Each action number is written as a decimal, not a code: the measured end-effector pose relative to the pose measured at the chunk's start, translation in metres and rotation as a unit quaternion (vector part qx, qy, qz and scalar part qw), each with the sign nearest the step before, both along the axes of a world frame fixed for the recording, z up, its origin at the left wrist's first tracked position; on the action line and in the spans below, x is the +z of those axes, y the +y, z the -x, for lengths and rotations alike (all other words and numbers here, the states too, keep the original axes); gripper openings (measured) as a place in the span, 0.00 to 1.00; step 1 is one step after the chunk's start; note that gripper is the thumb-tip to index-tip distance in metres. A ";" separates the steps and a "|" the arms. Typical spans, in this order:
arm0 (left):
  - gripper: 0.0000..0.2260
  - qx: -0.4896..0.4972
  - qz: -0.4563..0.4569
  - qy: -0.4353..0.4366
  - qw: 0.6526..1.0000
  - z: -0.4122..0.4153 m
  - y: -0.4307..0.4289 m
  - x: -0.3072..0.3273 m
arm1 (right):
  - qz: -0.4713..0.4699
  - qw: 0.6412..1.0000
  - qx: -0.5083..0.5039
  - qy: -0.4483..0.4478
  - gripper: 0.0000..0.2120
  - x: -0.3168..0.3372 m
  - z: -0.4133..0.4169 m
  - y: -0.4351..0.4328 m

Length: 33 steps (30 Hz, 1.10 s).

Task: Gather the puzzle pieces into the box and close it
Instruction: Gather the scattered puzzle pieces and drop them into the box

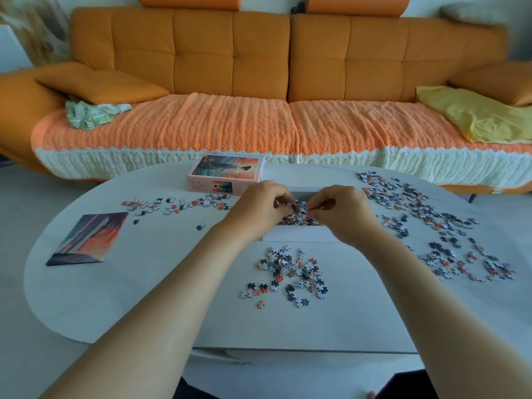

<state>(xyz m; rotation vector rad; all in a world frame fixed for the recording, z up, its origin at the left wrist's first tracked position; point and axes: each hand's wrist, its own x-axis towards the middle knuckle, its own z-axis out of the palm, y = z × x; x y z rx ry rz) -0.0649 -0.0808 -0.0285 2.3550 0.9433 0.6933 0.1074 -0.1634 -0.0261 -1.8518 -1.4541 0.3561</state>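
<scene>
Surface: white rounded table [144, 298] is filling the near view. A cluster of small orange, grey and white cardboard puzzle pieces [288, 275] is lying nearest. Beyond it, the left hand [259, 205] and right hand [342, 211] are hovering over the shallow white cardboard box [299, 235], which is sitting mid-table and holding more pieces. The fingers are curling narrow, each hand pinching puzzle pieces. The pink picture-printed lid [227, 171] is sitting just behind, and the orange tufted sofa [230, 53] is sitting farthest back.

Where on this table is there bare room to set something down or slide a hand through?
Widest bare patch: the white oval table between the printed picture card and the near heap of loose puzzle pieces. Also bare along the near edge below that heap. Crowded: the right side's scattered pieces and around the open white box.
</scene>
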 end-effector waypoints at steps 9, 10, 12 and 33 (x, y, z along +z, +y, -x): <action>0.13 -0.030 -0.095 0.142 0.985 -0.009 0.010 -0.022 | 0.053 0.995 0.033 -0.083 0.07 -0.017 -0.008 0.003; 0.13 -0.029 -0.102 0.147 0.983 -0.007 0.009 -0.020 | 0.045 0.994 0.034 -0.091 0.08 -0.017 -0.010 0.001; 0.13 -0.033 -0.103 0.141 0.984 -0.002 0.004 -0.016 | -0.003 0.992 0.049 -0.112 0.10 -0.016 -0.009 -0.004; 0.21 -0.082 -0.001 0.204 0.976 0.035 -0.049 -0.038 | 0.215 0.935 0.178 -0.220 0.22 -0.013 0.025 -0.040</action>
